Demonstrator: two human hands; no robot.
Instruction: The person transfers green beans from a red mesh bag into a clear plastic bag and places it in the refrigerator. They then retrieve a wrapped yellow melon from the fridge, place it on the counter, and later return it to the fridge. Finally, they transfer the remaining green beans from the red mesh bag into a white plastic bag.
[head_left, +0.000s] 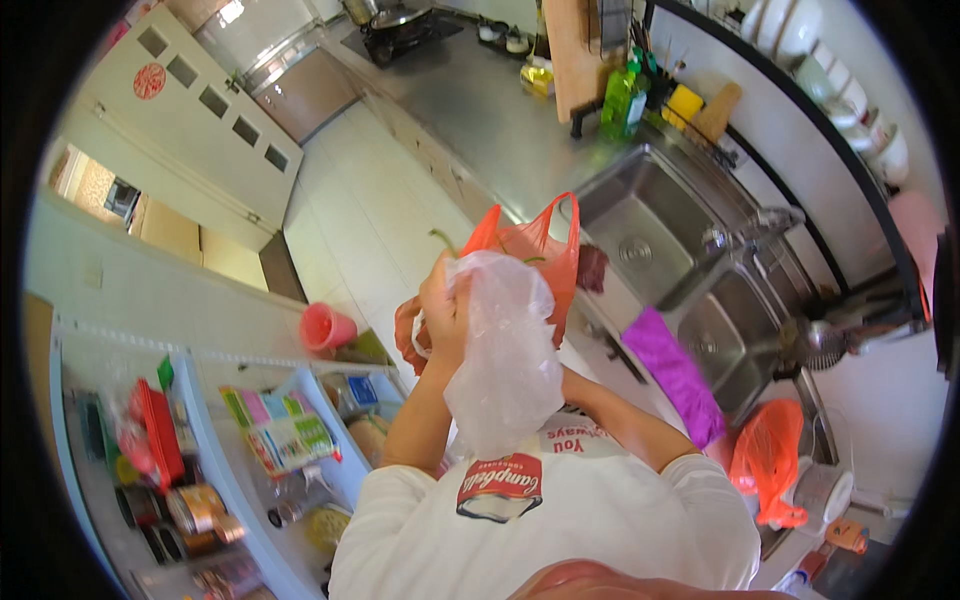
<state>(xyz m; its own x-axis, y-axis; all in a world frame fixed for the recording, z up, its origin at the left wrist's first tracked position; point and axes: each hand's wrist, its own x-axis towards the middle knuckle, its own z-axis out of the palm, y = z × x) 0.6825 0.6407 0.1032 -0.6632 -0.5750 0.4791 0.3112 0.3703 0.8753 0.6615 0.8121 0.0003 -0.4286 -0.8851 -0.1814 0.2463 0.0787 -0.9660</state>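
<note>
My left hand (448, 304) is closed on the gathered top of a translucent white plastic bag (501, 360), which hangs in front of my chest. A red plastic bag (556, 259) with upright handle loops is just behind it, and its darker part shows left of my wrist. Thin green stems (444, 240) poke out near my fingers; what they belong to is hidden. My right forearm (630, 416) reaches behind the white bag, which hides my right hand, so its hold cannot be seen.
An open refrigerator (202, 420) with packed door shelves stands at left, near a pink bucket (328, 328). At right are a double steel sink (652, 217), a purple cloth (671, 375) on its edge and another red bag (769, 450). Green soap bottles (624, 101) stand behind the sink.
</note>
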